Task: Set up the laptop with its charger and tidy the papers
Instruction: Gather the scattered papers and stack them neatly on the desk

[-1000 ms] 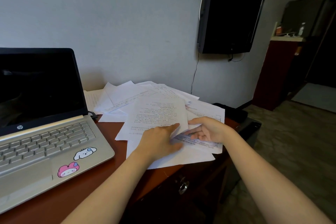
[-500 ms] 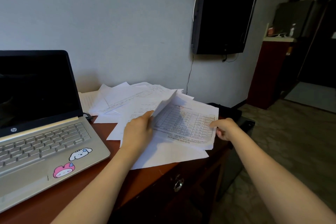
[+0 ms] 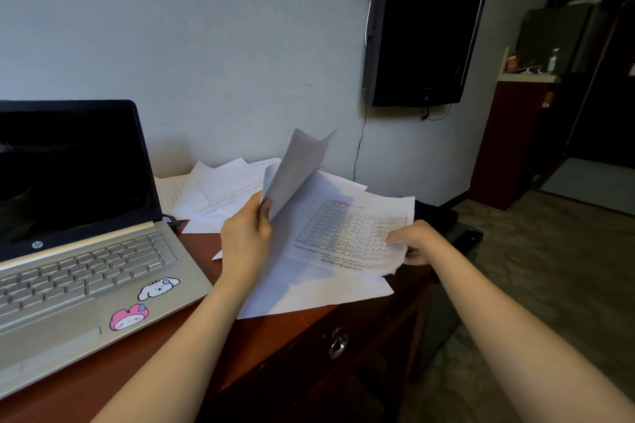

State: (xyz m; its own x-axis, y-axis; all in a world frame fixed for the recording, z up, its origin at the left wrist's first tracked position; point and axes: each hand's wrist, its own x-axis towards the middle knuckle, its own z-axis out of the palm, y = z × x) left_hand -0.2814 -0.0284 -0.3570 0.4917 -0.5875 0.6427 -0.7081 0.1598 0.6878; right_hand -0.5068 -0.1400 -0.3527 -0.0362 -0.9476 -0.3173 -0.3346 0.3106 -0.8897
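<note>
Pinching a raised sheet (image 3: 297,168) with the left hand (image 3: 245,242), centre frame; gripping the printed sheet (image 3: 347,233) with the right hand (image 3: 417,244), centre right.

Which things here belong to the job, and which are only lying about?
Job: laptop; lifted sheets, gripped by left hand; printed table sheet, pinched by right hand; loose papers behind.
Lying about: wall television; drawer handle; distant bottle.

A reddish-brown desk (image 3: 201,247) bears an open laptop (image 3: 86,268) and scattered papers (image 3: 309,292).
</note>
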